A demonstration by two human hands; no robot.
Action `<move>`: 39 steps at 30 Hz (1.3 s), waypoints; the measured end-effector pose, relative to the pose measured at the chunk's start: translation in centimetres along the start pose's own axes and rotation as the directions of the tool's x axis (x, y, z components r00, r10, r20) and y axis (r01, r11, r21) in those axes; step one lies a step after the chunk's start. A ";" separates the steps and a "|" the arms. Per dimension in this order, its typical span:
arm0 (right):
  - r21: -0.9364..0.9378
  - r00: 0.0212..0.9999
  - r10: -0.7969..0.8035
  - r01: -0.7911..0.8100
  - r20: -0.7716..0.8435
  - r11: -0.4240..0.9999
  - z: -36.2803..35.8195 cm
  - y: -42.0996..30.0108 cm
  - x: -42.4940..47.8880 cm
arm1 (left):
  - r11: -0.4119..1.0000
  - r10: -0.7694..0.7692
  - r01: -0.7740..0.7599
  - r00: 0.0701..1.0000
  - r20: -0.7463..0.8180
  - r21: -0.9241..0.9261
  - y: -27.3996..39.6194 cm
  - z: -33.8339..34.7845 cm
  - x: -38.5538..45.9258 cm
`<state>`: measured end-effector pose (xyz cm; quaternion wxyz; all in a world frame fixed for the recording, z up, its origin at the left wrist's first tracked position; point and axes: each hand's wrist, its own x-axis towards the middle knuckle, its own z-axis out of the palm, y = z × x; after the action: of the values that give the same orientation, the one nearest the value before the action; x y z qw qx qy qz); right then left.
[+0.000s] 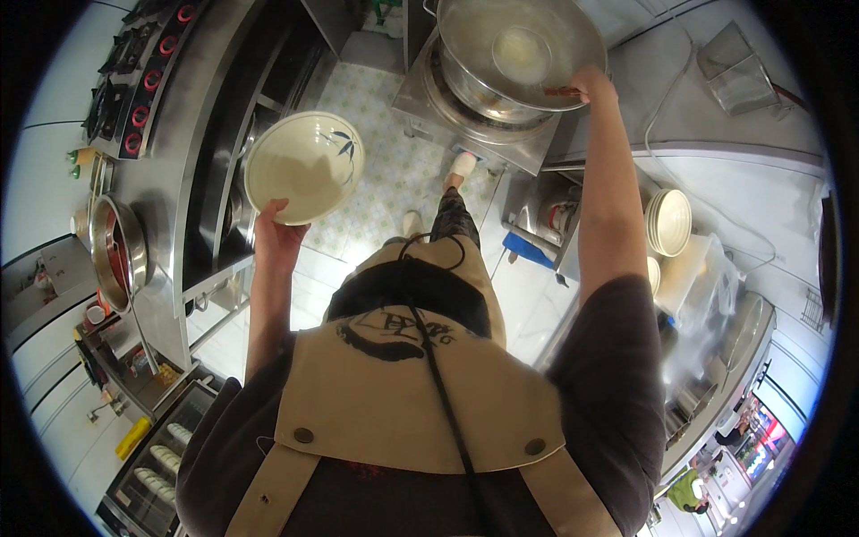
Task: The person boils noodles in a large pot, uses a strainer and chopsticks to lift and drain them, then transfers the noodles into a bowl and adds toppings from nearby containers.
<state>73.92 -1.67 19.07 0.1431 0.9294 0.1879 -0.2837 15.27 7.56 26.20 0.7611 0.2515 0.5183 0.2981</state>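
Note:
My left hand [280,235] grips the rim of a large cream bowl [295,168] with a dark leaf pattern; the bowl is tilted and its inside shows no food. Up at the top right, my right hand [594,85] is closed on a reddish-brown wooden utensil [562,91], perhaps chopsticks, at the near rim of a big steel pot [470,74]. Cloudy liquid fills the pot, and a pale round patch [521,55] shows near its middle. The pot stands on a steel stove [543,144]. The far end of the utensil is hard to make out.
Stacked cream bowls [669,221] and a plastic bag [711,302] lie on the right. A wire-mesh strainer [738,74] rests at upper right. A steel counter [174,134] with burners and a bowl of red sauce [119,255] runs along the left. Other people [688,493] are far off, lower right.

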 end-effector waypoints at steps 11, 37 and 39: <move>0.051 1.000 -0.013 0.015 -0.021 0.999 -0.4 -0.1 -1.1 | 1.000 -0.019 0.017 0.999 -0.047 -0.024 0.6 1.2 0.2; 0.100 1.000 0.019 -0.020 0.013 0.995 -0.1 -1.1 -1.1 | 0.999 -0.032 0.033 0.999 0.015 -0.023 0.7 3.4 2.8; 0.052 1.000 -0.018 0.017 0.010 0.999 -0.4 -1.1 -1.6 | 0.999 -0.037 0.037 0.999 -0.001 -0.015 0.7 3.9 2.1</move>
<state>72.41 -0.94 20.14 0.1176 0.9296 0.1879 -0.2944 19.41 9.25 26.59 0.7681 0.2360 0.5211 0.2878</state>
